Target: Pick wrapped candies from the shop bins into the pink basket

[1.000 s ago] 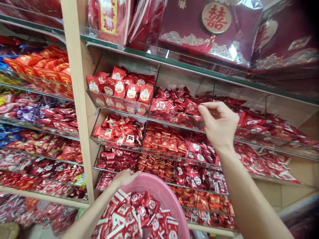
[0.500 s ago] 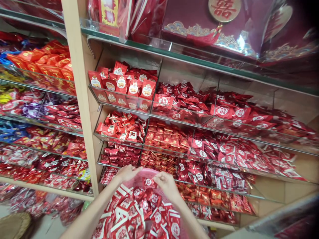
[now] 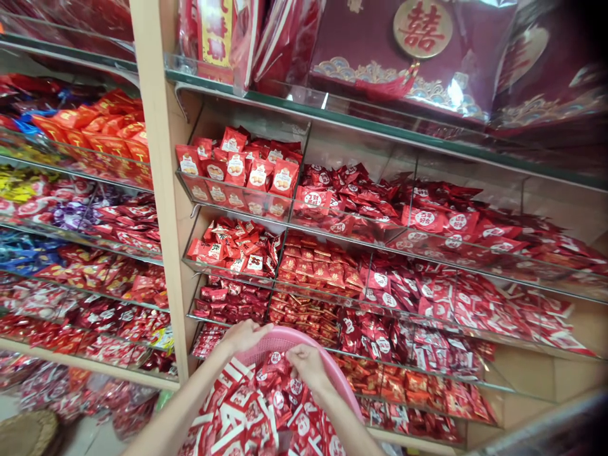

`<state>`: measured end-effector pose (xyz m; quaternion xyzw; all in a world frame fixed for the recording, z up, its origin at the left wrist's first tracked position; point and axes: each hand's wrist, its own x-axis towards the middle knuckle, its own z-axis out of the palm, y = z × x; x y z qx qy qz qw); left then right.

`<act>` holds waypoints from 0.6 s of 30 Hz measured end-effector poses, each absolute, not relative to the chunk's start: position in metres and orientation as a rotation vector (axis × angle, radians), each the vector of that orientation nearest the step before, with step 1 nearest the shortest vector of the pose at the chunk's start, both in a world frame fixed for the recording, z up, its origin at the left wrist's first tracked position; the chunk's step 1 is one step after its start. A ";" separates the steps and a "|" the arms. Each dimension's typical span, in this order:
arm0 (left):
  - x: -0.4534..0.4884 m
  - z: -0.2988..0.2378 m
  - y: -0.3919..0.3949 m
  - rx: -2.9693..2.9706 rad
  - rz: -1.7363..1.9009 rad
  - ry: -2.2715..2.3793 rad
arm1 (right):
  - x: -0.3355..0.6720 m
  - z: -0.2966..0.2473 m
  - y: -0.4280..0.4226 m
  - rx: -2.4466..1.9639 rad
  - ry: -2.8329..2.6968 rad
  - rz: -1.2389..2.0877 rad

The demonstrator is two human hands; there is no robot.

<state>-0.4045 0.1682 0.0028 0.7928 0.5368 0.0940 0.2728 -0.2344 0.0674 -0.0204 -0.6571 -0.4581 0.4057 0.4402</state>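
Note:
A pink plastic basket holds a heap of red-and-white snack packets. My left hand is closed on the basket's far rim, at its left side. Inside the basket, near the far wall, my right hand pinches a small red packet with a round white label. That packet is just above the others in the heap. The near side of the basket lies outside the picture.
Clear-fronted shelf bins full of small red packets stand in front of me. A wooden post divides them from more packed shelves on the left. Large dark red boxes sit on the glass shelf above. A woven brown item is at bottom left.
My right hand, with the red packet, has moved slightly left and down, from the basket's rim to inside the basket. My left hand stays on the rim. The view has shifted slightly.

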 end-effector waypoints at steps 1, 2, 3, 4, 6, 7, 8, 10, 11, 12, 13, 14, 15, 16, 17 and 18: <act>-0.405 0.002 0.168 2.127 0.259 1.440 | -0.232 -0.022 0.068 -1.666 -1.160 0.974; -0.405 0.002 0.168 2.120 0.262 1.437 | -0.229 -0.022 0.069 -1.702 -1.195 0.917; -0.405 0.001 0.169 2.114 0.266 1.439 | -0.226 -0.018 0.069 -1.734 -1.244 0.831; -0.406 -0.001 0.169 2.110 0.272 1.441 | -0.222 -0.011 0.070 -1.752 -1.311 0.721; -0.406 -0.005 0.171 2.105 0.285 1.451 | -0.214 0.016 0.069 -1.731 -1.436 0.525; -0.406 -0.007 0.172 2.107 0.295 1.456 | -0.211 0.035 0.068 -1.701 -1.487 0.465; -0.406 -0.010 0.173 2.108 0.305 1.462 | -0.208 0.056 0.066 -1.656 -1.530 0.428; -0.406 -0.013 0.176 2.111 0.319 1.465 | -0.205 0.106 0.061 -1.568 -1.596 0.347; -0.405 -0.014 0.177 2.109 0.322 1.463 | -0.204 0.132 0.059 -1.528 -1.612 0.273; -0.405 -0.015 0.178 2.108 0.319 1.461 | -0.204 0.158 0.057 -1.495 -1.622 0.188; -0.404 -0.015 0.178 2.107 0.314 1.457 | -0.204 0.184 0.056 -1.460 -1.648 0.106; -0.404 -0.014 0.179 2.109 0.314 1.449 | -0.205 0.209 0.057 -1.409 -1.669 0.017; -0.403 -0.014 0.179 2.111 0.315 1.444 | -0.205 0.232 0.060 -1.357 -1.680 -0.075; -0.403 -0.013 0.179 2.112 0.320 1.443 | -0.204 0.254 0.065 -1.300 -1.683 -0.186; -0.402 -0.011 0.179 2.112 0.328 1.447 | -0.203 0.272 0.073 -1.253 -1.687 -0.293; -0.402 -0.010 0.179 2.111 0.332 1.455 | -0.202 0.288 0.083 -1.226 -1.694 -0.379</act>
